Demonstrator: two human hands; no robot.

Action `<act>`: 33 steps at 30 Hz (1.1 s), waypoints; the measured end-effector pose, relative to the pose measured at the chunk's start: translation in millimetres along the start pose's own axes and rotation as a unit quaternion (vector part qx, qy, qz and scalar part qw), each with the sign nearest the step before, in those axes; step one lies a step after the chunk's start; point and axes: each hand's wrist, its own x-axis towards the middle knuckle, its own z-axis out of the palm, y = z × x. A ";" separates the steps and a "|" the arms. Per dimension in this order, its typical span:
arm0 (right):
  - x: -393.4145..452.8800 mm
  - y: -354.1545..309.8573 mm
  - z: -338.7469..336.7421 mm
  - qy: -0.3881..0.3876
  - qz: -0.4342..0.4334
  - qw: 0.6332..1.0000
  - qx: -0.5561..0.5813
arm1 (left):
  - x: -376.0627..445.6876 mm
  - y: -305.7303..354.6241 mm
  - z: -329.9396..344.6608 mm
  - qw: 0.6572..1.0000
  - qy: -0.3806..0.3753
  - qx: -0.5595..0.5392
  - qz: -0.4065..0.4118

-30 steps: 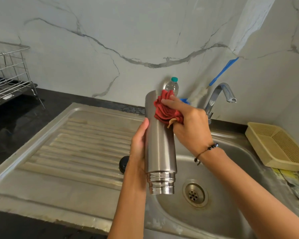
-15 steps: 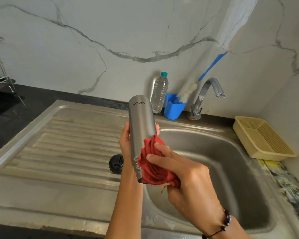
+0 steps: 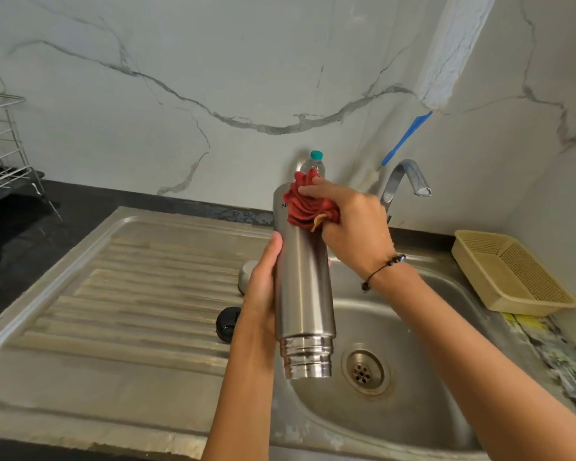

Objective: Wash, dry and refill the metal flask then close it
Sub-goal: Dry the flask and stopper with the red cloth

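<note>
Above a steel sink (image 3: 413, 424), a left hand (image 3: 261, 294) is gripping a metal flask (image 3: 305, 281), fingers curled around its body, the threaded mouth pointing down over the basin. A right hand (image 3: 353, 224) is pressing a bunched red cloth (image 3: 308, 207), fingers clamped on it, against the flask's upturned base.

White marble-look wall (image 3: 213, 78) with grey veins rises behind a black countertop (image 3: 30, 227). A steel sink (image 3: 429, 410) with a ribbed drainboard (image 3: 130, 294) is set into the counter. A wire rack (image 3: 0, 154) stands at the counter's far left edge. Even, soft light.
</note>
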 end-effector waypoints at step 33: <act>-120.8 44.5 8.1 0.000 -0.133 0.988 0.084 | 12.1 -3.4 -6.2 0.942 0.315 -0.068 0.096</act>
